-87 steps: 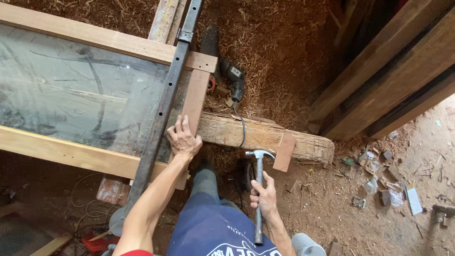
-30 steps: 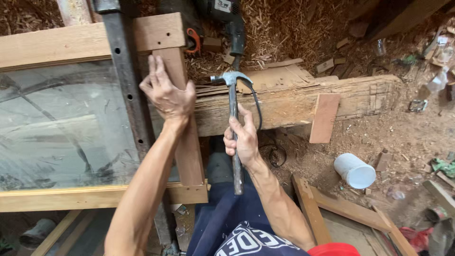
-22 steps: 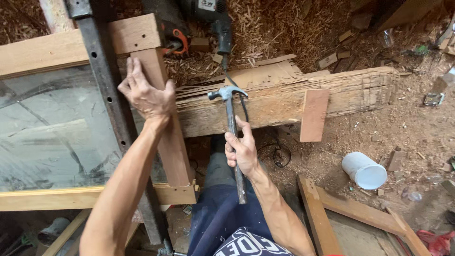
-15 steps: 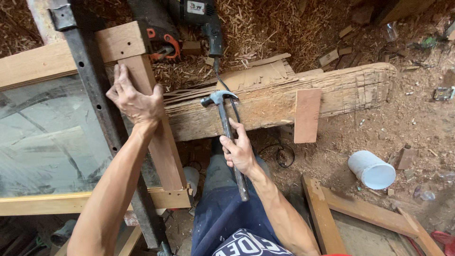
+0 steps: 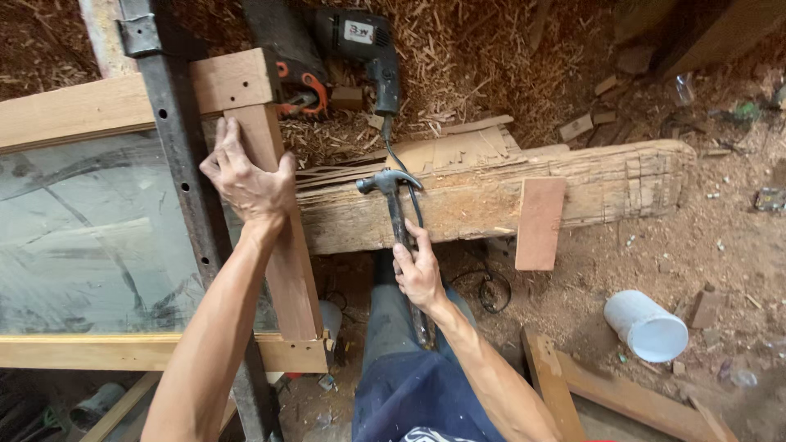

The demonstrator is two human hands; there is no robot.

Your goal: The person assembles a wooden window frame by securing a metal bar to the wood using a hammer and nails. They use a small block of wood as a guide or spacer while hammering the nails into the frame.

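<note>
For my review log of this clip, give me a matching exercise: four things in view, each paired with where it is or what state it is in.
Things:
1. claw hammer
2. power drill
3. white cup
4. left hand

Places or states:
A. lying on its side on the dirt floor
B. gripped by the handle in the right hand
C. pressed on the frame's upright wooden post
D. lying in the wood shavings beyond the old beam

Pairs: 1-B, 2-D, 3-A, 4-C
</note>
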